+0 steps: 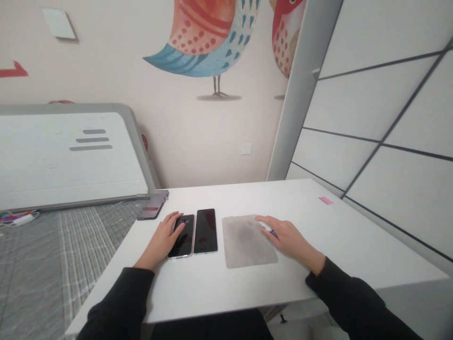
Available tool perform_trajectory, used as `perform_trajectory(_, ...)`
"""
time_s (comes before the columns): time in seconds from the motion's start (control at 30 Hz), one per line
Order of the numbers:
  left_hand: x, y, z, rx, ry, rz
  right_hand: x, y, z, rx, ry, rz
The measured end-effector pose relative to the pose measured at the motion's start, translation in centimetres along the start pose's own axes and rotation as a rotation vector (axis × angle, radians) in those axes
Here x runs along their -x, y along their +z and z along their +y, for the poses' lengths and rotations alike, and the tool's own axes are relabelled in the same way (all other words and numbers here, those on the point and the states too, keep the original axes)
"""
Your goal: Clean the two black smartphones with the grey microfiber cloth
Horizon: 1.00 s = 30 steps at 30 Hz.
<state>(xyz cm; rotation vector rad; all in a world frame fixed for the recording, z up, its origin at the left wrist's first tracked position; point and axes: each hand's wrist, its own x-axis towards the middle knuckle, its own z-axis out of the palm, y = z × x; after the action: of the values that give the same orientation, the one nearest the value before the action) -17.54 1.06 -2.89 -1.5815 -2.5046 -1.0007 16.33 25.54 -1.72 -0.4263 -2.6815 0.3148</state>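
Note:
My left hand (165, 237) rests on the left edge of a black phone (184, 242), its thumb over the screen and its fingers along the side. Beside that phone, a second dark phone (205, 231) lies flat on the white table. My right hand (285, 235) is closed around a small white and blue object (268, 228), over the upper right part of a square grey cloth or mat (246, 245). What the small object is cannot be made out.
Another flat dark item (153, 208), partly pixelated, lies at the table's back left corner. A pink slip (326, 200) is at the back right of the white table (198, 288). A bed with grey plaid bedding (85, 241) stands to the left.

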Motion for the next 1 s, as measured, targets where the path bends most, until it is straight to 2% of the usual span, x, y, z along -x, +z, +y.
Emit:
perform_trajectory(0.1, 0.0, -0.1, 0.1, -0.005, -0.001, -0.008, 0.0, -0.1, 2.7, -0.07, 0.124, 0.166)
perform_trajectory(0.23, 0.1, -0.1, 0.3, -0.01, 0.012, -0.017, -0.7, -1.1, 8.7, -0.161, 0.32, 0.409)
perform_trajectory(0.37, 0.1, 0.0, 0.1, -0.022, 0.019, -0.019, -0.8, -1.9, 13.8, -0.176, 0.459, 0.549)
perform_trajectory(0.47, -0.1, 0.0, -0.2, -0.039, 0.017, -0.007, -0.4, -1.8, 15.4, -0.198, 0.519, 0.592)
perform_trajectory(0.63, 0.7, 0.0, -0.7, -0.129, -0.034, 0.054, 0.2, -0.9, 15.4, -0.28, 0.594, 0.578)
perform_trajectory(0.77, 3.3, -0.2, 0.1, -0.221, -0.032, 0.049, 0.8, -0.7, 14.8, -0.35, 0.667, 0.601)
perform_trajectory(0.83, 4.8, -0.3, 1.4, -0.284, -0.029, 0.069, 1.5, -0.9, 14.1, -0.357, 0.703, 0.662)
perform_trajectory(0.9, 6.0, -0.3, 3.5, -0.412, -0.006, 0.087, 2.4, -1.3, 12.8, -0.315, 0.711, 0.786)
perform_trajectory(0.97, 6.6, 0.0, 5.9, -0.444, 0.084, 0.001, 3.3, -1.5, 10.9, -0.257, 0.644, 0.85)
perform_trajectory(1.0, 6.6, 0.3, 7.1, -0.438, 0.135, -0.05, 3.5, -1.5, 9.9, -0.24, 0.589, 0.82)
